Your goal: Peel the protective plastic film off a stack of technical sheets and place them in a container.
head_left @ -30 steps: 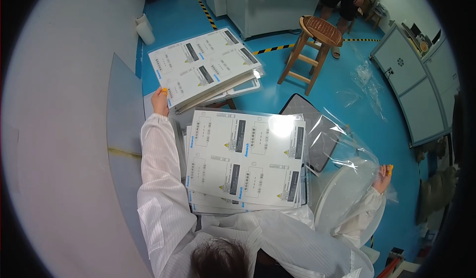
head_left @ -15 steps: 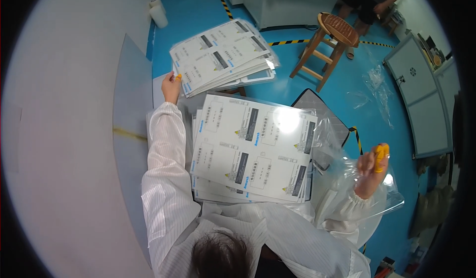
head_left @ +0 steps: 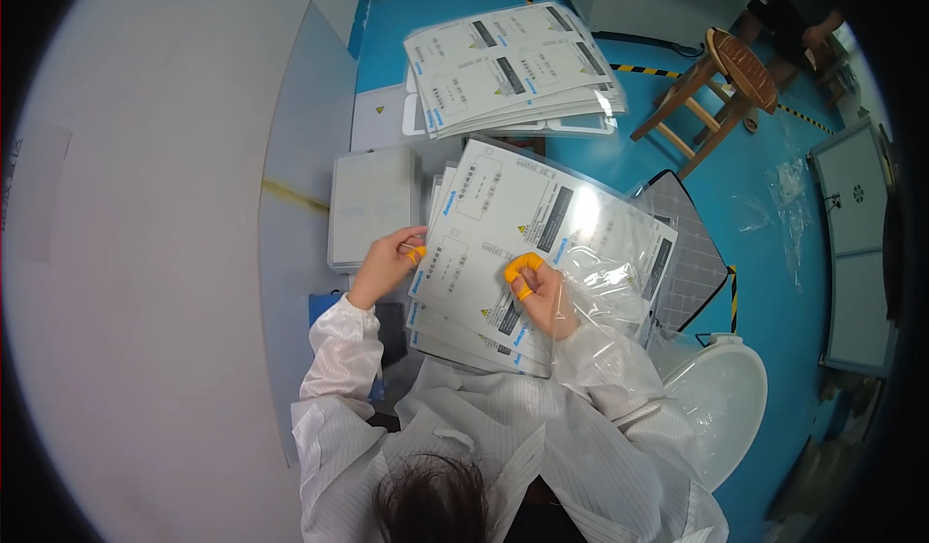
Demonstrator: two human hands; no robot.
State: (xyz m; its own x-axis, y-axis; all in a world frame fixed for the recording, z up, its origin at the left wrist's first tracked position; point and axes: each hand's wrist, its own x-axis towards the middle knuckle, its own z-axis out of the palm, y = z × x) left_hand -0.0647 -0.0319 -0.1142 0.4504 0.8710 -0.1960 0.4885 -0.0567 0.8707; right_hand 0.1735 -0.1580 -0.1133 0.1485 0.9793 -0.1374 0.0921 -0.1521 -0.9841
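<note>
A stack of white printed sheets [head_left: 464,296] with dark label blocks and yellow warning triangles lies in front of me, turned slightly. At its left edge my left hand [head_left: 389,264] has its fingers bent, thumb and forefinger at the top sheet's rim. My right hand [head_left: 542,296], yellow cots on its fingertips, is closed in a pinch over the middle of the stack. Crumpled clear plastic film [head_left: 605,291] runs from beside that hand across the sheets and along the right sleeve. The exact pinch point is hidden.
Another fanned stack of printed sheets [head_left: 513,69] lies beyond. A pale block-like pile [head_left: 373,209] stands left, beside a grey panel [head_left: 305,156]. A white bin [head_left: 726,398] stands at right. A wooden stool [head_left: 740,69], cabinets [head_left: 852,243] and another person [head_left: 808,35] are farther off.
My right hand has swung in from the far right to over the sheets. My left hand has come back from the far stack to the near stack's left edge. The view has shifted.
</note>
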